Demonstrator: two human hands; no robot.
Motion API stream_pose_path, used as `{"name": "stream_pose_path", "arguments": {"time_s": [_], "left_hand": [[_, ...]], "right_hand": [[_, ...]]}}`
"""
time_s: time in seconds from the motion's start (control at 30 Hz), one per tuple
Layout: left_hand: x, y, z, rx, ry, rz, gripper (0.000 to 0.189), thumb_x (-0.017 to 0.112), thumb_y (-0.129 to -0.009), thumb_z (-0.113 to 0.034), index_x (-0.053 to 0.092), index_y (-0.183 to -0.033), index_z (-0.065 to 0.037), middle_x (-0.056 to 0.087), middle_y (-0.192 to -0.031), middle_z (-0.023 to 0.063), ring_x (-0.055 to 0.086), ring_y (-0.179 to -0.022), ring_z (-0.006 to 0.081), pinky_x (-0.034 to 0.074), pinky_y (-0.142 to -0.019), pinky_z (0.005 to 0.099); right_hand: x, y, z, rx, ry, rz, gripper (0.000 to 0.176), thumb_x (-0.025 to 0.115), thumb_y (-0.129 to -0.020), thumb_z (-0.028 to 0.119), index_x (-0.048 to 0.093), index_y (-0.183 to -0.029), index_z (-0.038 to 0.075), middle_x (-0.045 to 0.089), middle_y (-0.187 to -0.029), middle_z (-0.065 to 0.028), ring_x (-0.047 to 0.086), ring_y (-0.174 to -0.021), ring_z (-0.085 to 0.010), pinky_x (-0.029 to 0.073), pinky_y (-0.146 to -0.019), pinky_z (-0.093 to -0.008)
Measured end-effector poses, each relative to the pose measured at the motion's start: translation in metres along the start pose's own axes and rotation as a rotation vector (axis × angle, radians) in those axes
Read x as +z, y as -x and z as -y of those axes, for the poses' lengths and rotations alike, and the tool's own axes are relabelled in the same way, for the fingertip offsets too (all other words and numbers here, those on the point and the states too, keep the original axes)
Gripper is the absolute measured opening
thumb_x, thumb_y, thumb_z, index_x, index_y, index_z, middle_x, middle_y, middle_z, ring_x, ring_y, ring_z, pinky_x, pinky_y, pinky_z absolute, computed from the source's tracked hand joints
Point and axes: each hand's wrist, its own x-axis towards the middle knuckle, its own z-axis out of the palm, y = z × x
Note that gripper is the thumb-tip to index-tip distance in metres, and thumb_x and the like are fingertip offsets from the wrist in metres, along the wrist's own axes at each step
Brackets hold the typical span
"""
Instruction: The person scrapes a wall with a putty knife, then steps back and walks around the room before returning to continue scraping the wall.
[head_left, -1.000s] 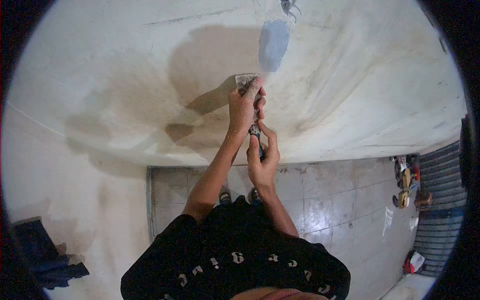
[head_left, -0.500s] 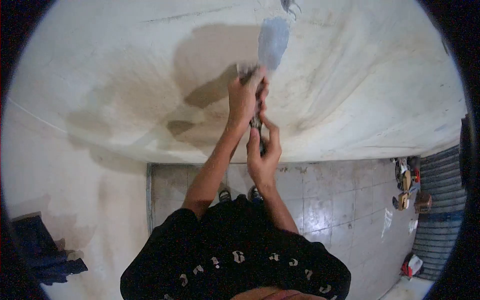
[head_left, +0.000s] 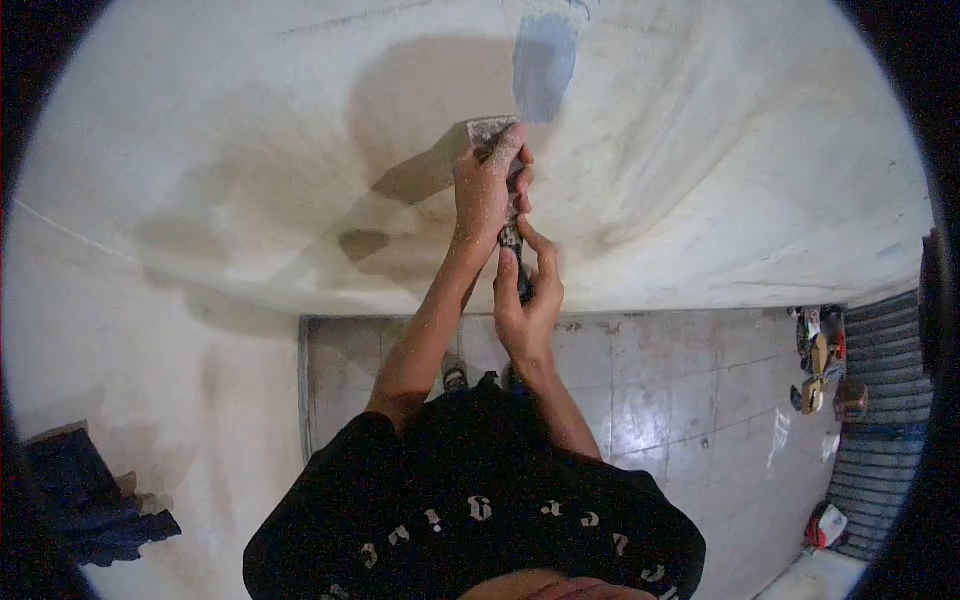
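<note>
The scraper (head_left: 491, 129) lies just below and to the left of the grey-blue patch (head_left: 543, 70) on the wall (head_left: 680, 180). Its broad, flat blade has a straight top edge and looks pale, worn and crusted with residue; the narrow handle runs downward, dark and speckled. Below the patch, the left hand (head_left: 482, 193) is closed around the upper part of the scraper, its thumb pressed up along the blade and its fingers curled round the far side, its skin dotted with dust. Further below the patch, the right hand (head_left: 530, 305) pinches the handle end between thumb and fingers, nearly closed. Around the patch, the wall is off-white and smeared with brownish stains. Well below it are glossy grey floor tiles (head_left: 655, 400).
</note>
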Motion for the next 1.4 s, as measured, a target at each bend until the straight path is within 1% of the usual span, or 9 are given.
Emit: {"name": "stream_pose_path", "arguments": {"time_s": [0.13,0.23,0.37,0.47,0.8,0.97,1.0,1.17,1.4], "left_hand": [[0.004,-0.011,-0.006,0.027,0.029,0.018,0.033,0.061,-0.09,-0.031,0.055,-0.07,-0.005,0.048,-0.049,0.0017,0.044,-0.034,0.011,0.036,-0.033,0.0246],[0.007,-0.004,-0.012,0.029,0.007,0.023,0.032,0.061,-0.09,-0.03,0.055,-0.07,-0.006,0.048,-0.05,0.0014,0.045,-0.035,0.0105,0.036,-0.032,0.0249],[0.002,-0.007,0.003,0.018,0.004,-0.006,0.032,0.061,-0.091,-0.03,0.055,-0.07,-0.006,0.048,-0.05,0.001,0.044,-0.035,0.0101,0.036,-0.032,0.0245],[0.001,-0.003,0.0,-0.042,0.007,0.001,0.032,0.06,-0.091,-0.03,0.055,-0.07,-0.006,0.047,-0.05,0.0007,0.044,-0.035,0.0102,0.037,-0.033,0.0244],[-0.006,-0.007,0.015,-0.036,0.028,0.045,0.032,0.06,-0.091,-0.032,0.054,-0.072,-0.007,0.046,-0.05,0.0008,0.043,-0.035,0.0102,0.037,-0.033,0.0245],[-0.002,-0.006,0.009,-0.027,0.026,0.019,0.033,0.059,-0.092,-0.033,0.054,-0.072,-0.007,0.047,-0.049,0.0008,0.044,-0.035,0.0102,0.037,-0.034,0.0244],[-0.003,-0.004,0.007,-0.02,0.031,0.016,0.033,0.059,-0.092,-0.033,0.054,-0.072,-0.007,0.046,-0.049,0.0007,0.044,-0.035,0.0102,0.037,-0.034,0.0245],[0.0,-0.005,0.005,-0.011,0.006,0.027,0.035,0.059,-0.091,-0.034,0.054,-0.071,-0.006,0.046,-0.048,0.0006,0.044,-0.035,0.0101,0.037,-0.034,0.0246],[0.0,-0.005,-0.002,-0.038,0.018,0.043,0.034,0.06,-0.091,-0.033,0.055,-0.071,-0.006,0.046,-0.048,0.0004,0.044,-0.035,0.01,0.037,-0.034,0.0244]], "right_hand": [[-0.002,-0.005,0.005,0.072,-0.005,0.007,0.033,0.053,-0.094,0.008,0.049,-0.124,-0.004,0.062,-0.116,-0.0227,0.06,-0.103,-0.0217,0.049,-0.083,-0.0334],[-0.002,-0.002,0.017,0.123,-0.016,0.005,0.033,0.053,-0.094,0.009,0.049,-0.124,-0.004,0.062,-0.117,-0.0232,0.06,-0.105,-0.0225,0.049,-0.084,-0.0337],[-0.006,0.001,-0.001,0.114,0.03,0.023,0.033,0.053,-0.095,0.009,0.049,-0.126,-0.003,0.061,-0.106,-0.0167,0.056,-0.087,-0.0167,0.045,-0.072,-0.0291],[-0.005,0.004,0.001,0.046,0.058,0.005,0.034,0.053,-0.096,0.009,0.05,-0.128,-0.001,0.059,-0.086,-0.0039,0.044,-0.057,-0.0033,0.035,-0.05,-0.0199],[-0.004,0.009,-0.013,0.075,0.027,-0.003,0.036,0.053,-0.095,0.007,0.049,-0.129,-0.001,0.059,-0.081,-0.0024,0.044,-0.058,-0.0023,0.033,-0.049,-0.0196],[-0.007,0.004,-0.01,0.108,-0.007,0.025,0.035,0.054,-0.093,0.005,0.049,-0.127,-0.004,0.06,-0.121,-0.0208,0.062,-0.1,-0.0186,0.05,-0.082,-0.0317],[-0.007,0.005,-0.008,0.112,-0.029,0.029,0.035,0.054,-0.093,0.005,0.049,-0.127,-0.004,0.06,-0.122,-0.0206,0.062,-0.101,-0.019,0.05,-0.083,-0.0319],[-0.004,0.004,-0.014,0.019,0.009,0.001,0.036,0.053,-0.096,0.008,0.047,-0.131,-0.001,0.059,-0.081,-0.0016,0.044,-0.06,-0.0022,0.034,-0.051,-0.0193],[-0.001,0.005,-0.004,0.075,-0.004,0.002,0.037,0.053,-0.096,0.009,0.047,-0.131,-0.001,0.057,-0.085,-0.0027,0.044,-0.06,-0.0025,0.035,-0.051,-0.0193]]}}
